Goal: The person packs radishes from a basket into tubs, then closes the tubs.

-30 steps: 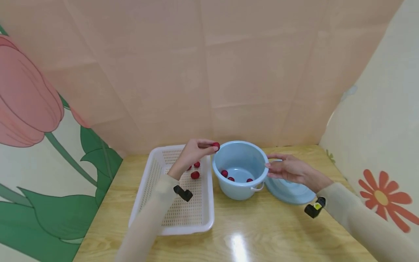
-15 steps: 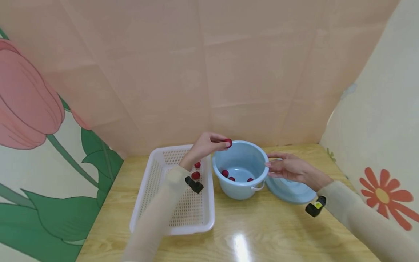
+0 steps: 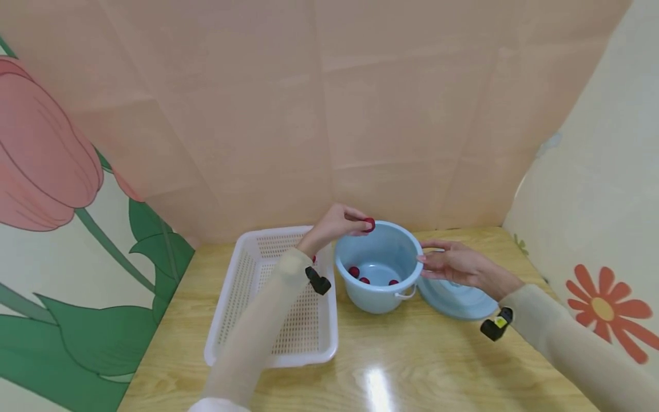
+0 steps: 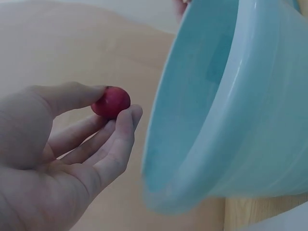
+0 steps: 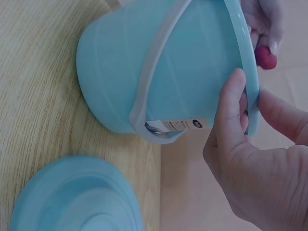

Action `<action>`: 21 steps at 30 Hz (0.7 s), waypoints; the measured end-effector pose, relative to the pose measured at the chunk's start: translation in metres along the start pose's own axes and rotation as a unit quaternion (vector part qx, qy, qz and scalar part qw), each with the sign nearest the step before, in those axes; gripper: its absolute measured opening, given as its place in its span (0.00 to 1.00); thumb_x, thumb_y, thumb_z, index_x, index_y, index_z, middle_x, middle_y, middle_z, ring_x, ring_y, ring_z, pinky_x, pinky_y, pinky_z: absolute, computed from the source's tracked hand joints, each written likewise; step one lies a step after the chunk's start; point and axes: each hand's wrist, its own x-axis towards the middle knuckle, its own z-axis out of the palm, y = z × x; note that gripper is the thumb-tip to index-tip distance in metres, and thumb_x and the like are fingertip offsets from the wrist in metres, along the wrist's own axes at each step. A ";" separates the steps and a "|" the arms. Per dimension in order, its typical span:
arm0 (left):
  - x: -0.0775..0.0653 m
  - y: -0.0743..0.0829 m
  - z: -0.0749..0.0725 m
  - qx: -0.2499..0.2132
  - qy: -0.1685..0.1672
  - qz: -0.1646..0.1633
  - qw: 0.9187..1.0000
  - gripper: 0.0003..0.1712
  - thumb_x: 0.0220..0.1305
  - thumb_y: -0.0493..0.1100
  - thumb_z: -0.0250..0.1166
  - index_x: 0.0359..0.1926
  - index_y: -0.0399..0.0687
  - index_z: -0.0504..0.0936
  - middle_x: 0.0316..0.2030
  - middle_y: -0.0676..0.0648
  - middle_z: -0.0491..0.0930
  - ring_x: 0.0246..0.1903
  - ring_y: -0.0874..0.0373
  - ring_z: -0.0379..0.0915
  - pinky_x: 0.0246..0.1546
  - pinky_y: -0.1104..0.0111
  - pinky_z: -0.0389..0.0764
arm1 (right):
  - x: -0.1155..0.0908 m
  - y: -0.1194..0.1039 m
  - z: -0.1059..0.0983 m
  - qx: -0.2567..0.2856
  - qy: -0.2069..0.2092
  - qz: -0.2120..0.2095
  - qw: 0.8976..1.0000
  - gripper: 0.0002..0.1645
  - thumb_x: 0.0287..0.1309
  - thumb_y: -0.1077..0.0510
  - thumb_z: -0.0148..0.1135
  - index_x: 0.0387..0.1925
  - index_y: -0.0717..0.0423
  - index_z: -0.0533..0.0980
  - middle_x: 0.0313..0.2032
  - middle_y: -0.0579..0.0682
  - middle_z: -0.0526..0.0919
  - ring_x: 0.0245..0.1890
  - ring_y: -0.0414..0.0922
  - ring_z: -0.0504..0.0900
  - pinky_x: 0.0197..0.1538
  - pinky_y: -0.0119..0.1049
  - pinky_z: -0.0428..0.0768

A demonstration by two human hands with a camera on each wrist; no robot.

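Between thumb and fingers my left hand (image 3: 337, 224) pinches a small round red fruit (image 4: 111, 102), held over the left back rim of a light blue bucket (image 3: 376, 303). Several more red fruits (image 3: 353, 272) lie on the bucket's floor. My right hand (image 3: 458, 265) holds the bucket's right rim, thumb on one side of the wall and fingers on the other, as the right wrist view shows. The bucket's pale handle (image 5: 149, 72) hangs down against its outside.
A white perforated basket (image 3: 332, 337) stands left of the bucket, partly covered by my left forearm; a bit of red fruit (image 3: 314, 259) shows in it. A blue lid (image 3: 458, 309) lies on the wooden table (image 3: 412, 355) below my right hand. An upright peach backdrop stands behind.
My left hand has moved right with the red fruit, from beside the bucket's left rim to over its opening. My right hand stays on the rim.
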 end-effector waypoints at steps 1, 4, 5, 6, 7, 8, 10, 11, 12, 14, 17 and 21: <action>0.002 -0.001 0.002 -0.001 -0.005 -0.002 1.000 0.17 0.68 0.38 0.73 0.55 0.35 0.87 0.49 0.35 0.90 0.49 0.47 0.91 0.61 0.50 0.84 | 0.000 0.000 0.000 0.000 0.003 0.002 1.000 0.28 0.73 0.68 0.59 0.69 0.57 0.64 0.45 0.49 0.90 0.45 0.44 0.90 0.51 0.38 0.90; 0.008 -0.002 0.007 -0.006 -0.014 -0.010 1.000 0.17 0.68 0.37 0.72 0.55 0.33 0.87 0.49 0.33 0.90 0.50 0.44 0.90 0.60 0.51 0.85 | 0.000 0.000 -0.001 0.001 0.005 0.005 1.000 0.28 0.74 0.68 0.58 0.70 0.57 0.63 0.46 0.50 0.90 0.45 0.45 0.90 0.51 0.38 0.90; 0.009 -0.001 0.008 -0.010 -0.017 -0.012 1.000 0.17 0.68 0.36 0.72 0.55 0.32 0.87 0.50 0.33 0.89 0.51 0.43 0.89 0.60 0.52 0.85 | -0.001 0.000 -0.002 0.002 0.005 0.005 1.000 0.28 0.74 0.68 0.58 0.70 0.57 0.64 0.47 0.51 0.90 0.45 0.45 0.90 0.51 0.38 0.90; 0.010 -0.001 0.010 -0.010 -0.018 -0.014 1.000 0.17 0.68 0.36 0.71 0.55 0.32 0.86 0.50 0.33 0.89 0.51 0.42 0.89 0.60 0.52 0.85 | -0.001 0.000 -0.002 0.001 0.005 0.004 1.000 0.28 0.74 0.68 0.58 0.70 0.56 0.64 0.47 0.51 0.90 0.45 0.45 0.90 0.51 0.39 0.90; 0.012 -0.001 0.011 -0.015 -0.021 -0.016 1.000 0.17 0.69 0.35 0.71 0.56 0.31 0.86 0.51 0.32 0.89 0.52 0.41 0.88 0.60 0.52 0.85 | -0.001 0.000 -0.003 0.001 0.005 0.004 1.000 0.27 0.74 0.68 0.59 0.69 0.56 0.64 0.47 0.51 0.90 0.45 0.45 0.90 0.51 0.39 0.90; 0.013 0.000 0.012 -0.017 -0.022 -0.018 0.999 0.17 0.69 0.35 0.71 0.56 0.31 0.86 0.51 0.32 0.89 0.53 0.40 0.88 0.60 0.51 0.84 | -0.001 0.000 -0.003 0.001 0.004 0.003 1.000 0.27 0.74 0.68 0.59 0.69 0.56 0.65 0.47 0.51 0.91 0.45 0.45 0.90 0.51 0.39 0.90; 0.016 0.000 0.014 -0.013 -0.027 -0.022 0.999 0.17 0.69 0.35 0.71 0.56 0.31 0.86 0.51 0.33 0.89 0.55 0.38 0.86 0.61 0.51 0.84 | -0.002 -0.001 -0.004 0.001 0.003 0.001 1.000 0.26 0.74 0.68 0.59 0.68 0.55 0.66 0.47 0.51 0.91 0.45 0.45 0.90 0.51 0.39 0.90; 0.018 0.001 0.015 -0.010 -0.030 -0.023 0.999 0.17 0.69 0.35 0.71 0.56 0.31 0.86 0.51 0.33 0.89 0.56 0.37 0.85 0.61 0.51 0.83 | -0.002 -0.001 -0.004 0.002 0.005 0.001 1.000 0.26 0.73 0.68 0.59 0.68 0.55 0.66 0.47 0.51 0.91 0.45 0.45 0.90 0.51 0.39 0.90; 0.019 0.000 0.016 -0.006 -0.033 -0.025 0.999 0.17 0.69 0.35 0.71 0.56 0.31 0.86 0.51 0.33 0.89 0.56 0.36 0.85 0.62 0.50 0.83 | -0.002 -0.001 -0.004 0.002 0.006 0.001 1.000 0.25 0.73 0.68 0.59 0.67 0.54 0.67 0.47 0.51 0.91 0.45 0.45 0.90 0.51 0.39 0.90; 0.022 0.000 0.017 0.001 -0.038 -0.029 0.999 0.17 0.69 0.35 0.71 0.56 0.31 0.86 0.51 0.33 0.89 0.57 0.34 0.84 0.62 0.50 0.83 | -0.003 -0.001 -0.005 0.003 0.008 0.002 1.000 0.25 0.73 0.67 0.60 0.67 0.55 0.67 0.47 0.51 0.91 0.45 0.45 0.90 0.51 0.39 0.90; 0.025 -0.002 0.018 0.016 -0.037 -0.035 0.999 0.17 0.69 0.35 0.71 0.55 0.32 0.87 0.50 0.34 0.90 0.56 0.34 0.84 0.61 0.50 0.83 | -0.003 -0.001 -0.004 0.001 0.012 0.005 1.000 0.25 0.74 0.67 0.60 0.68 0.55 0.67 0.46 0.51 0.91 0.45 0.45 0.90 0.52 0.39 0.90; 0.030 -0.004 0.018 0.026 -0.038 -0.040 0.998 0.15 0.68 0.36 0.71 0.53 0.34 0.88 0.48 0.36 0.90 0.54 0.37 0.87 0.60 0.51 0.85 | -0.003 0.001 -0.004 0.001 0.014 0.007 1.000 0.24 0.74 0.67 0.59 0.67 0.54 0.68 0.45 0.51 0.91 0.45 0.44 0.90 0.52 0.39 0.90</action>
